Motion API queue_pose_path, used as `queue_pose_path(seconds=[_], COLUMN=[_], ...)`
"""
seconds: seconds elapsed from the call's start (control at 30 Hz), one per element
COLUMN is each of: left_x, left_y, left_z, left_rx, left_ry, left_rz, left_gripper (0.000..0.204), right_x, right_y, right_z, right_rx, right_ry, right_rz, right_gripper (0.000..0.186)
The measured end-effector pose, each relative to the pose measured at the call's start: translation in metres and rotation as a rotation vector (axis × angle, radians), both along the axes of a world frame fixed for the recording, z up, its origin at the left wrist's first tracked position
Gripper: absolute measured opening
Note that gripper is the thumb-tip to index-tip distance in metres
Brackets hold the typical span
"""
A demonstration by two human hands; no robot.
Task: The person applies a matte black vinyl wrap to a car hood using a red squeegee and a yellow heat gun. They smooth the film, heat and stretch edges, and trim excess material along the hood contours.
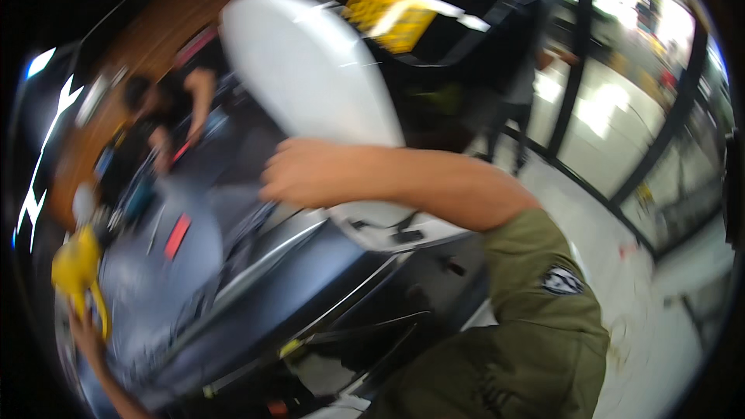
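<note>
Motion smears much of the picture. My right arm, in an olive sleeve, reaches across the middle. My right hand [299,174] looks closed, fingers curled; whatever they hold, if anything, is hidden. Just beyond it rises a large smooth white rounded panel [310,70]. Low on the left, my left hand [85,335] is closed round the loop handle of a yellow hand-held tool [76,264], its exact kind too blurred to tell. Below my right hand lies a glossy dark vehicle body [287,271], with a small red strip [178,236] on the grey surface near the yellow tool.
Another person [167,112] in dark clothes bends over the far left side, arms reaching down. A second person in dark clothing [516,54] stands behind the white panel. A yellow sign [388,17] is at the top. Dark-framed glass panes [613,101] border the pale floor [559,209] at right.
</note>
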State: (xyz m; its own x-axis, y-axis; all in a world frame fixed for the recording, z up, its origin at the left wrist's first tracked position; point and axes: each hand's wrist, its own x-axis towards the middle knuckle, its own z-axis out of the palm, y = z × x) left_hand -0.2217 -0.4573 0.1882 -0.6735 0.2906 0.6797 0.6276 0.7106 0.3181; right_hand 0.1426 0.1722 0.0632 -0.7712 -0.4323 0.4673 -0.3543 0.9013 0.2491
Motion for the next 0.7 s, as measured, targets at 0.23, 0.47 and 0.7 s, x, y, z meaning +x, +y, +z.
queue_pose_path(seconds=[0.23, 0.47, 0.7], left_x=[0.097, 0.157, 0.176], left_y=[0.093, 0.156, 0.200], left_z=[0.010, 0.015, 0.011], left_rx=[-0.216, -0.245, -0.321], left_ry=[0.351, 0.263, 0.261], left_rz=[0.130, 0.207, 0.217], left_gripper=[0.061, 0.062, 0.064], right_x=[-0.004, 0.001, 0.003], right_y=[-0.016, -0.019, -0.022], right_z=[0.008, 0.005, 0.007], right_rx=[0.014, -0.002, -0.012], right_ry=[0.043, 0.039, 0.077], right_rz=[0.043, 0.013, 0.012], right_gripper=[0.012, 0.018, 0.021])
